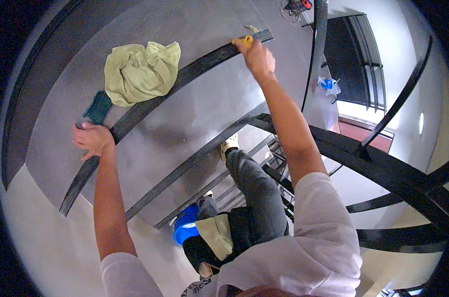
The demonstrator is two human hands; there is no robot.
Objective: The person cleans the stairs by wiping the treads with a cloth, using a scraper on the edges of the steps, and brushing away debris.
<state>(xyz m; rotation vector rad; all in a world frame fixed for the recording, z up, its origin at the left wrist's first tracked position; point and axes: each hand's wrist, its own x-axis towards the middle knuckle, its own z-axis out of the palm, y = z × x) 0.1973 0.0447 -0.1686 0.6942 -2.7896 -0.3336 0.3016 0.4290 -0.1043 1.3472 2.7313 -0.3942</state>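
My right hand (260,58) is closed round a small yellow object (245,41), perhaps a sponge or a scraper, at the right end of a ridged black stair nosing strip (197,68). Its exact kind is partly covered by my fingers. Over at the left, my left hand (93,139) lies on the grey step beside the same strip, fingers outstretched and holding nothing. A dark green scouring pad (99,107) is just beyond that hand. Between the two hands a crumpled pale green cloth (143,74) rests on the step, up against the strip.
Lower steps with a black strip (185,171) drop toward me, my feet on them. A blue bucket (186,225) stands at lower left. Black railings (333,143) run along the right. A red device with cables (298,6) and a plastic bag (328,85) lie farther off.
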